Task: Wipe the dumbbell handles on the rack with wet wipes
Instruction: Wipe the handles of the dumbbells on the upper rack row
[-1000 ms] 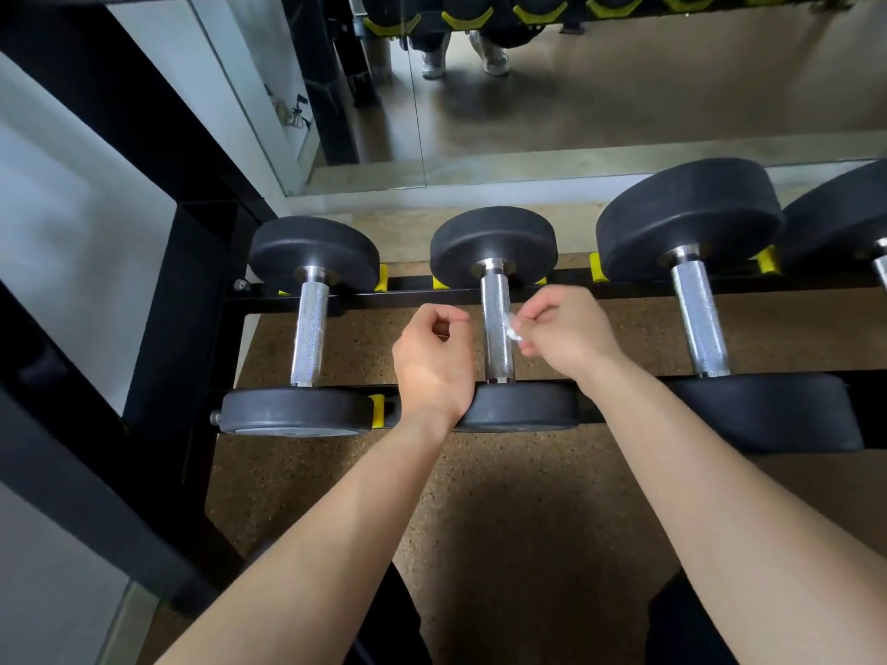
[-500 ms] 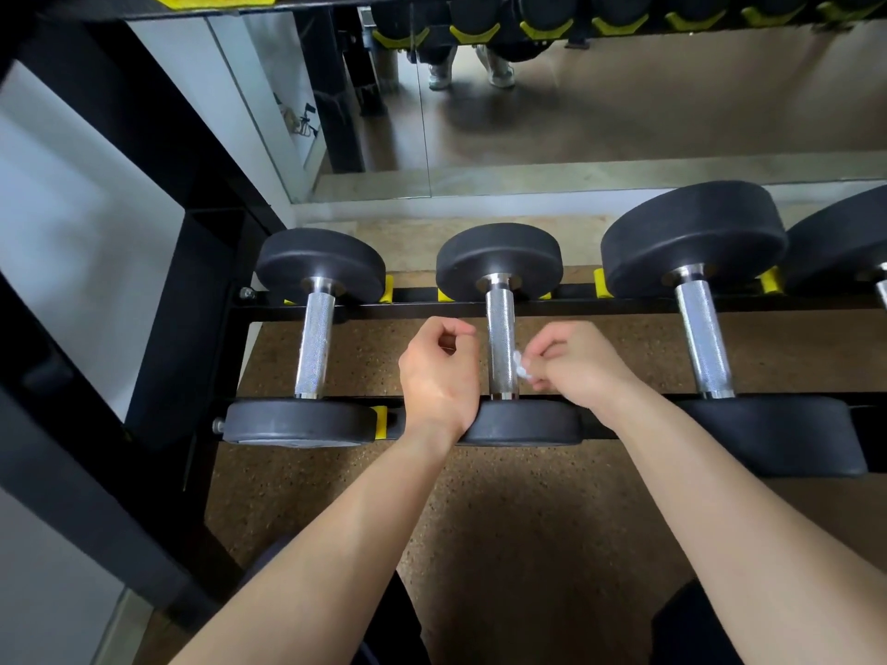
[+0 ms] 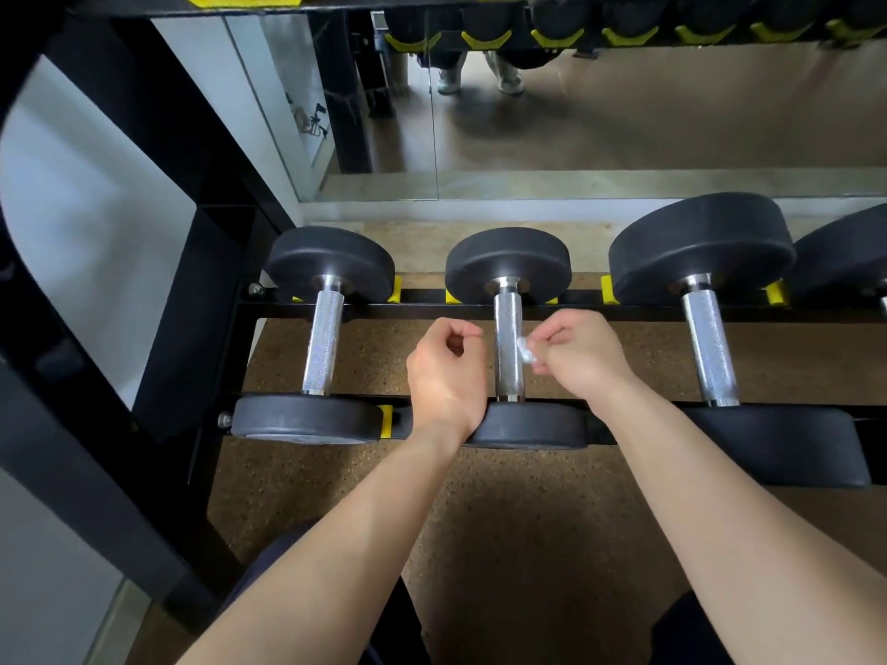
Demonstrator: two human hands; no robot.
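The middle dumbbell handle (image 3: pixel 508 328) is bright metal with fine rough knurling; its heads (image 3: pixel 508 259) look matt black, rubber-like. At its 3 o'clock, the wipe (image 3: pixel 524 350) is white, crumpled. The floor (image 3: pixel 528 520) is speckled, grainy.

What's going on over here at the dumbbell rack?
A person is wiping down dumbbell handles on a rack. The right hand pinches a small wadded wipe against the right side of the middle handle. The left hand is just left of that handle, fingers curled, with nothing visible in it. The small dumbbell to the left and the bigger dumbbell to the right lie on the rack with no hand on them.
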